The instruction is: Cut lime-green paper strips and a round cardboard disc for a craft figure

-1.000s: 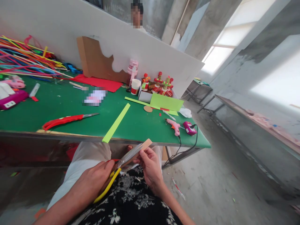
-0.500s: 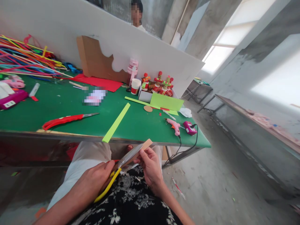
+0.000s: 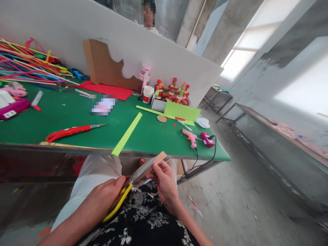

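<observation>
Above my lap, my left hand (image 3: 107,195) is closed around the handles of yellow-handled scissors (image 3: 119,206). One yellow handle loop shows beside the palm, and the metal blades (image 3: 141,169) point up and to the right. My right hand (image 3: 164,182) pinches a light brown strip (image 3: 161,158), which looks like cardboard, between thumb and fingers. The blades lie along the strip; whether they are cutting into it I cannot tell. On the table edge just beyond my hands lies a light green paper strip (image 3: 127,134).
The green table (image 3: 148,140) carries red-handled scissors (image 3: 74,131), a pink glue gun (image 3: 191,137) with a cord, a brown disc (image 3: 161,118), a paper cup (image 3: 148,94), green paper (image 3: 181,112), and colourful pipe cleaners (image 3: 30,65). Behind a white partition (image 3: 102,27) is another person (image 3: 149,15).
</observation>
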`<control>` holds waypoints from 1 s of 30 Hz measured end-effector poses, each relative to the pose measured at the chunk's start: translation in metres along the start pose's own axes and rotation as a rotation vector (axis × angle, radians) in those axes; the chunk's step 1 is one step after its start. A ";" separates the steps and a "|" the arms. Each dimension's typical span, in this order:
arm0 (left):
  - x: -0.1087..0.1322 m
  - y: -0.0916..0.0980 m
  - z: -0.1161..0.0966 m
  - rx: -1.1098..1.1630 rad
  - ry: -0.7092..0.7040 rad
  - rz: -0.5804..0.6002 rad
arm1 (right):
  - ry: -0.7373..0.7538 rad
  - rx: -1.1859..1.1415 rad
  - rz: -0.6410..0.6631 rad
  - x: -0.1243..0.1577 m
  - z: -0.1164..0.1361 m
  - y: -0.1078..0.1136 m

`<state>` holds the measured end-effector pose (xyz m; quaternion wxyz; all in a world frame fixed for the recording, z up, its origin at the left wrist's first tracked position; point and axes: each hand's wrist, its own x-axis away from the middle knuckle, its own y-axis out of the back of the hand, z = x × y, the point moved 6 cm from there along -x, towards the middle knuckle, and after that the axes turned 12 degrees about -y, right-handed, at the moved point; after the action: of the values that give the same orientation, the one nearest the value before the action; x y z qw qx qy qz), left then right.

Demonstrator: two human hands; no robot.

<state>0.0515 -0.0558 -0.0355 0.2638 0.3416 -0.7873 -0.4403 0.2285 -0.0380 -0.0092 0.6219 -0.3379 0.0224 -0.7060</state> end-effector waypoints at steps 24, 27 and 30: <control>0.001 0.013 -0.010 -0.022 0.105 0.164 | 0.063 0.132 -0.064 -0.001 0.007 0.005; 0.000 0.011 -0.009 -0.034 0.097 0.143 | 0.062 0.158 -0.080 -0.001 0.006 0.005; -0.002 0.011 -0.009 -0.026 0.080 0.096 | 0.068 0.197 -0.084 0.000 0.006 0.004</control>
<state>0.0552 -0.0545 -0.0216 0.3201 0.3174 -0.7859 -0.4232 0.2349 -0.0367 -0.0059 0.6209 -0.2516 -0.0400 -0.7414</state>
